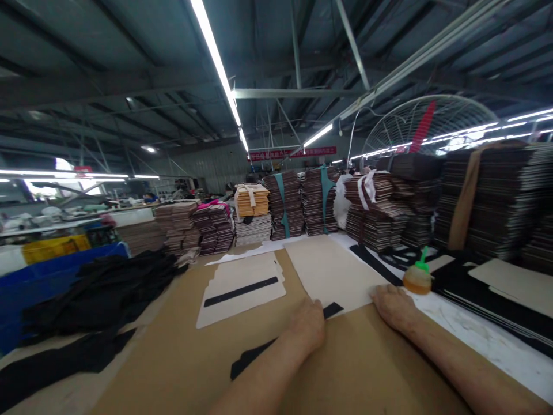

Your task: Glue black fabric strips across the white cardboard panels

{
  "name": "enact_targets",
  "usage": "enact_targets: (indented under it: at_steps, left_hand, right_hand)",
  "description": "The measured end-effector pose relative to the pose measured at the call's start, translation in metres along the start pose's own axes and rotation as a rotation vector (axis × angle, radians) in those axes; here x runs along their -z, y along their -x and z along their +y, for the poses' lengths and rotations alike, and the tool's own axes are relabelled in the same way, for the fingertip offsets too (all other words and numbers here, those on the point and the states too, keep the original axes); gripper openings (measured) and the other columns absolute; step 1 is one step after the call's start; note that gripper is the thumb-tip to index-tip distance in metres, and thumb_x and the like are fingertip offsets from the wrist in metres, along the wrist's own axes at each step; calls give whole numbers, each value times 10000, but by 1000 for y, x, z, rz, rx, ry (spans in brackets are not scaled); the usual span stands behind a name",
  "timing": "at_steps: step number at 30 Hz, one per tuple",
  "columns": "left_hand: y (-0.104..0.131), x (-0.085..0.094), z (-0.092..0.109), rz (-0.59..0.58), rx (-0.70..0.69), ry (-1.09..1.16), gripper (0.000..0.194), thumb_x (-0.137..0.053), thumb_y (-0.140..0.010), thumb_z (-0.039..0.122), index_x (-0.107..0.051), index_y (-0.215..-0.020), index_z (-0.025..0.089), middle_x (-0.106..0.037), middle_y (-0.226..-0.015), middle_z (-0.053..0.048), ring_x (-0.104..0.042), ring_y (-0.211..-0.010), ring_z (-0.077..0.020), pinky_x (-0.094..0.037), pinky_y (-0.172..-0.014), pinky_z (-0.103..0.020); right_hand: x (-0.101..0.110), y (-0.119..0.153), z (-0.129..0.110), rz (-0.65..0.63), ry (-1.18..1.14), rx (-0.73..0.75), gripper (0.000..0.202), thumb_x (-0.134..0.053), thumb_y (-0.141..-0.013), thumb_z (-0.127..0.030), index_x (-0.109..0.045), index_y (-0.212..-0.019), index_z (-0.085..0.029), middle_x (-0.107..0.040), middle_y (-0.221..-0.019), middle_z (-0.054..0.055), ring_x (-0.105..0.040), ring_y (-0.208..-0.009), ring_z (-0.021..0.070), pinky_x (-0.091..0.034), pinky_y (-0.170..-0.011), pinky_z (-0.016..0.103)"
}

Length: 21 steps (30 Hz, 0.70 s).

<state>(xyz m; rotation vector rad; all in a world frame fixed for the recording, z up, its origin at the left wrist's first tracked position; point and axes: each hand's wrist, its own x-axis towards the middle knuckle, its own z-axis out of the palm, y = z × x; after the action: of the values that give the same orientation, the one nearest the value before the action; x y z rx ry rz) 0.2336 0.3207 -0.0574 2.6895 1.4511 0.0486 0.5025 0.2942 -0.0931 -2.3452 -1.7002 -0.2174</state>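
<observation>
A large beige sheet (337, 268) lies on the brown work surface in front of me. My left hand (306, 325) is closed at its near left corner, fingers curled at the edge. At the near right corner, my right hand (395, 308) grips the sheet's edge, its fingertips partly hidden. A black strip (250, 357) passes beneath my left wrist, and its other end shows just right of that hand. To the left rests a stack of smaller beige panels (233, 308), with another black strip (242, 291) lying across the top one.
A squeeze bottle (417, 278) with a green nozzle and amber liquid stands right of my right hand. Black fabric (99, 288) is heaped at left beside a blue bin (12, 300). Tall stacks of dark panels (285, 202) line the back; a large fan (432, 121) stands behind.
</observation>
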Motion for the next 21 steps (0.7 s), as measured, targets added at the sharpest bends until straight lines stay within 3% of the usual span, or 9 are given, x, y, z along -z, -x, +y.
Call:
enact_targets:
  at_steps: [14, 17, 21]
  left_hand:
    - [8, 7, -5, -1, -33, -43, 466, -581, -933, 316, -465, -1366, 190, -496, -1414, -128, -558, -1204, -275, -486, -996, -512]
    - [16, 14, -9, -35, -56, -22, 478, -567, -933, 267, -444, -1387, 184, -475, -1450, -136, -524, -1263, -277, -447, -1046, -513]
    - [49, 31, -12, -119, -120, -3, 591, -560, -841, 100, -432, -1415, 169, -427, -1513, -119, -416, -1380, -230, -344, -1152, -369]
  right_hand:
    - [-1, -13, 21, 6, -60, -9, 422, -342, -1000, -382, -590, -1170, -86, -618, -1144, 185, -567, -1114, 284, -402, -958, 383]
    - [4, -5, 25, -16, -83, -21, 444, -366, -988, -403, -605, -1146, -64, -617, -1157, 194, -567, -1126, 289, -418, -958, 371]
    - [18, 29, 30, -45, -102, -6, 402, -428, -958, -391, -631, -1135, -93, -613, -1186, 182, -570, -1127, 297, -428, -967, 388]
